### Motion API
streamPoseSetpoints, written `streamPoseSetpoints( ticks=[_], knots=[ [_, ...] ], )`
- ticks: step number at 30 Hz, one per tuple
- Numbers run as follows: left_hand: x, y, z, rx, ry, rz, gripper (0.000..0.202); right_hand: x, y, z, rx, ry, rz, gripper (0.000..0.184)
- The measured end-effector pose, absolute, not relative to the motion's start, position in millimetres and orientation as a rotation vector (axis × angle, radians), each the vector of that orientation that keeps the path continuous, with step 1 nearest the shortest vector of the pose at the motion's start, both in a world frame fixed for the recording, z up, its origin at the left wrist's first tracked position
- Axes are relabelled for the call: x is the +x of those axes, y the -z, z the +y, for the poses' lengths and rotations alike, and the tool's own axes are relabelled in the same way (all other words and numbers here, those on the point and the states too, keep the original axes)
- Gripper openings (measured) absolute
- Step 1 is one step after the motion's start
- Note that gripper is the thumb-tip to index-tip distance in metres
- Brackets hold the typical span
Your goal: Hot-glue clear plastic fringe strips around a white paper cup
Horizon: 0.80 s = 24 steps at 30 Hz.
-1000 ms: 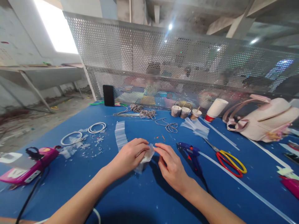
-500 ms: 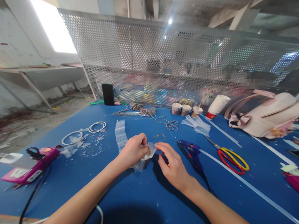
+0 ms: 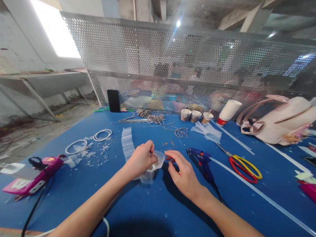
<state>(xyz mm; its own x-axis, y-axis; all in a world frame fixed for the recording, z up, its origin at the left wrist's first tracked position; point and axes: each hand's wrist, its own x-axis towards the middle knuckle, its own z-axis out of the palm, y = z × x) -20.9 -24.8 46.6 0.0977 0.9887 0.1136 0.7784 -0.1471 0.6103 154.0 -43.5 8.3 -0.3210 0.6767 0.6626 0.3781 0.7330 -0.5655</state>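
In the middle of the table stands a small cup (image 3: 155, 167) with a pleated, see-through strip (image 3: 161, 160) fanned out around its rim. My left hand (image 3: 142, 157) is closed, fingers curled and pressed together at the left of the rim. Its knuckles hide the exact grip and part of the inside. Just right of the cup, my right hand (image 3: 183, 171) has its fingers apart, the index fingertip beside the fanned strip. Behind my left hand lies a length of ribbed translucent strip (image 3: 127, 143). A blue glue gun (image 3: 203, 159) rests right of my right hand.
Scissors (image 3: 243, 166) and a long clear strip (image 3: 261, 194) lie right; a backpack (image 3: 278, 121) sits beyond. Paper cups (image 3: 228, 113), smaller cups (image 3: 196, 116) and grey cord (image 3: 148, 115) are at the back. White rings (image 3: 76, 146) and a power strip (image 3: 37, 176) are left.
The right hand has drawn very slightly away from the pleated strip. The left hand stays at the cup, and more of the cup's front shows below it. The view has shifted slightly.
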Motion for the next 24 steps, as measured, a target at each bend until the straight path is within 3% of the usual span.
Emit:
streamPoseSetpoints(
  ticks=[12,20,24],
  knots=[
    [-38,-52,-29,1.621,-0.839,1.335,0.022,167,-33,-52,-0.918,-0.517,-1.795,0.027],
    [-31,-41,-25,1.513,-1.117,1.462,0.027,156,-67,-58,-0.724,-0.277,-2.086,0.029],
    [-29,-34,-26,1.536,-1.173,1.487,0.024,143,-66,-53,-0.879,-0.015,-2.322,0.024]
  ],
)
